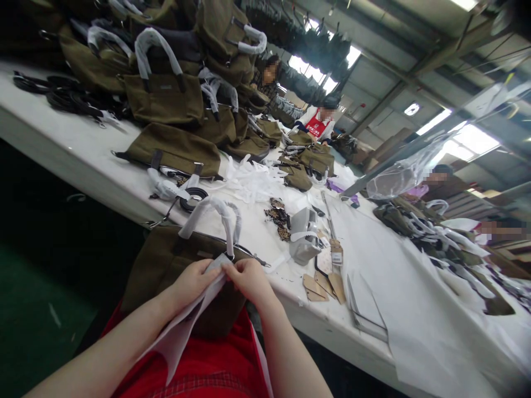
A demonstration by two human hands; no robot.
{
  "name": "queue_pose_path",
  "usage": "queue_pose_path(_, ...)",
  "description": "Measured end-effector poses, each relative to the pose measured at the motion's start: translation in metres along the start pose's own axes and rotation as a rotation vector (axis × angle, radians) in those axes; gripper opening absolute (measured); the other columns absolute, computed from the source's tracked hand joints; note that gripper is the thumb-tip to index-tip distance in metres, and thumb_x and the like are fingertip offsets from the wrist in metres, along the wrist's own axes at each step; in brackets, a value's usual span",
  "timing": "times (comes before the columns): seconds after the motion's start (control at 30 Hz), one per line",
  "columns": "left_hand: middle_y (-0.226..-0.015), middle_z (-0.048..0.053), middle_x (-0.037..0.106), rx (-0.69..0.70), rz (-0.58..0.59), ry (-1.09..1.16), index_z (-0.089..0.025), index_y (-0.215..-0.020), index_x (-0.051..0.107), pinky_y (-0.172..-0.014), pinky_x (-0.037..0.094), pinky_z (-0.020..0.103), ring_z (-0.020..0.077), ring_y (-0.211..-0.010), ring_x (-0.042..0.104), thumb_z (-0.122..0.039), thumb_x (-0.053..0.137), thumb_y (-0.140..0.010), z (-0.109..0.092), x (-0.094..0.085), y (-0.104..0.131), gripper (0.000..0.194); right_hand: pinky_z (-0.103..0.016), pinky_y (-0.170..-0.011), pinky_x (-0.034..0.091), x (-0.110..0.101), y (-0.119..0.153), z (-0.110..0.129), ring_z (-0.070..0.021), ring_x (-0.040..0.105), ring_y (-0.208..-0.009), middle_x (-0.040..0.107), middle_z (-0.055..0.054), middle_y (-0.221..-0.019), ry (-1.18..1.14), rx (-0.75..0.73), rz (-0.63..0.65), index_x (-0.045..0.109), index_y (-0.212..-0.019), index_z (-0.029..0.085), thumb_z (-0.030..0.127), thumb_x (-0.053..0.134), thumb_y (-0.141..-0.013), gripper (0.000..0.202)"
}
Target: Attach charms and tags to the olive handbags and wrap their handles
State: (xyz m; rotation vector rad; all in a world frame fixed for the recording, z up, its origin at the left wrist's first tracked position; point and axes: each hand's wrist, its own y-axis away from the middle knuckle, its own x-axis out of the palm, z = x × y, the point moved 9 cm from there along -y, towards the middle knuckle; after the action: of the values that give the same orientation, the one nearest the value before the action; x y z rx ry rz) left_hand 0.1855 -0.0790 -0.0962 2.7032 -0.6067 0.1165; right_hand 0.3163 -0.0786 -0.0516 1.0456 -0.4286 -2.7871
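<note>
An olive-brown handbag (pixel 161 260) rests against the table's front edge before me, its handles (pixel 207 213) wrapped in white material. Near the base of one handle, my left hand (pixel 193 284) pinches a thin white sheet (pixel 182 340) that hangs down over my red apron (pixel 207 370). My right hand (pixel 248 276) is closed at the same spot, fingertips pressed together on the sheet's upper corner. The exact grip of the fingertips is partly hidden. Beside the right hand, the bag's open zipper (pixel 253 257) trails toward the table.
Olive bags (pixel 166 99) are piled at the back left, beside coiled black straps (pixel 66 94). White wrapping scraps (pixel 253 179), leopard-print pieces (pixel 277 218), a grey-white box (pixel 305 237) and brown tags (pixel 326 287) lie on the white table (pixel 286 276). Several people work farther back.
</note>
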Motion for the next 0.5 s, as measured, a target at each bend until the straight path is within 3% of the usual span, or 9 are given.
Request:
queue_pose_path(0.2, -0.062, 0.002, 0.062, -0.059, 0.081, 0.165, -0.013, -0.082, 0.063, -0.048, 0.043, 0.023, 0.0127, -0.050, 0.052, -0.057, 0.065, -0.075, 0.005, 0.010, 0.005, 0.045, -0.020, -0.035, 0.031, 0.005, 0.004, -0.012, -0.0106, 0.049, -0.034, 0.056, -0.001, -0.044, -0.097, 0.085, 0.044, 0.061, -0.057, 0.018, 0.065, 0.056, -0.082, 0.053)
queue_pose_path(0.37, -0.063, 0.003, 0.064, -0.109, 0.067, 0.190, -0.013, -0.090, 0.064, -0.048, 0.045, 0.023, 0.0141, -0.051, 0.056, -0.059, 0.070, -0.070, 0.003, 0.006, 0.007, 0.051, -0.020, -0.034, 0.031, 0.009, 0.007, -0.016, -0.0095, 0.046, -0.033, 0.052, -0.001, -0.041, -0.112, 0.095, 0.029, 0.058, -0.050, 0.018, 0.073, 0.054, -0.079, 0.062)
queue_pose_path(0.5, -0.051, 0.001, 0.057, -0.406, 0.102, 0.345, -0.014, -0.071, 0.060, -0.038, 0.040, 0.021, 0.0117, -0.040, 0.050, -0.052, 0.073, -0.064, 0.022, 0.018, 0.006, 0.041, -0.021, -0.035, 0.033, 0.026, 0.007, -0.017, -0.0093, 0.043, -0.035, 0.051, 0.000, -0.046, -0.394, 0.073, 0.012, 0.057, -0.055, 0.018, 0.078, 0.052, -0.075, 0.063)
